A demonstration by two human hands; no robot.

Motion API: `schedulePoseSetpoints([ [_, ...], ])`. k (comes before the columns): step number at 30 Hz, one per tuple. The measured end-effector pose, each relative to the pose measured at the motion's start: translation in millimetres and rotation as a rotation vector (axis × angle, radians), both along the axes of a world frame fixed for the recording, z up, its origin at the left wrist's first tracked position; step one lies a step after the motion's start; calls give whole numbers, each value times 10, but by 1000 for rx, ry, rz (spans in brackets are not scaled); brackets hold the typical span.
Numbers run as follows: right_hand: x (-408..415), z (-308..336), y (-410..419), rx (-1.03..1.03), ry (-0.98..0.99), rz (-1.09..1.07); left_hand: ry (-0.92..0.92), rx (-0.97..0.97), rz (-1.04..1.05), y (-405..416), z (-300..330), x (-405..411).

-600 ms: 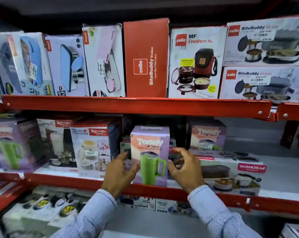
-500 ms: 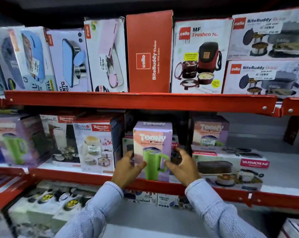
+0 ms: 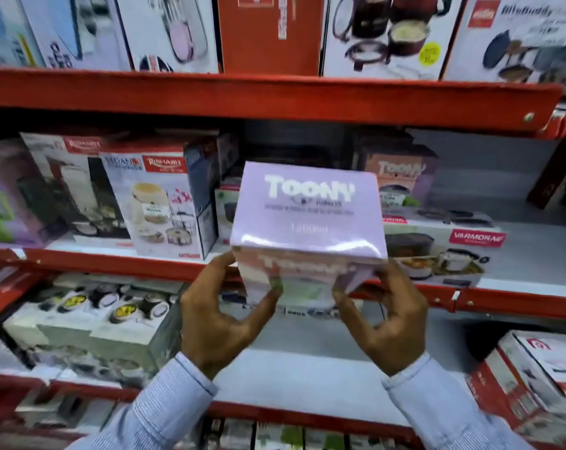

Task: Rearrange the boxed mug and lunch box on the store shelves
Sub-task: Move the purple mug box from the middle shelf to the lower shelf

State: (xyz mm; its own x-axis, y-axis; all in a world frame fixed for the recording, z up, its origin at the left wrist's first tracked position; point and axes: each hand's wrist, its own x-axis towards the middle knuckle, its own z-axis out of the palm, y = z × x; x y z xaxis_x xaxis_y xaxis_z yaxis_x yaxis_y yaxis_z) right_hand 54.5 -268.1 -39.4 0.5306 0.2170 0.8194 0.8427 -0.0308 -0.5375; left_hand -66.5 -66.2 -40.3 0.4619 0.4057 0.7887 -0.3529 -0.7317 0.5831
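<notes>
A lilac Toony mug box (image 3: 309, 212) is held in the air in front of the middle shelf, its top face turned toward me. My left hand (image 3: 220, 319) grips its lower left side and my right hand (image 3: 385, 319) grips its lower right side. A flat Varmora lunch box carton (image 3: 444, 248) lies on the middle shelf just right of the held box. A second Toony box (image 3: 402, 177) stands on top of that carton, further back. The held box hides part of the shelf behind it.
The red shelf beam (image 3: 275, 95) runs above the box, with Cello lunch box cartons (image 3: 268, 30) on it. Rishabh cartons (image 3: 158, 203) stand to the left on the middle shelf. Bare grey shelf (image 3: 535, 241) lies at the far right. More boxes (image 3: 80, 323) fill the lower shelf.
Both hands closed on the Toony mug box and pulled it off the middle shelf toward me, tilting its top into view. My view has dropped lower and moved closer.
</notes>
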Motion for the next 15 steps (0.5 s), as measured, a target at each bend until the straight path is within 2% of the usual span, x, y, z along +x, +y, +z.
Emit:
schedulePoseSetpoints([
  [3, -100, -537, -247, -53, 48, -11, 88, 27, 4, -179, -498, -172],
  [9, -91, -1530, -440, -251, 456, 119, 596, -145, -92, -299, -1536, -130],
  [15, 236, -2044, -250, -376, 750, 134, 847, -256, -102, -300, -2075, 340],
])
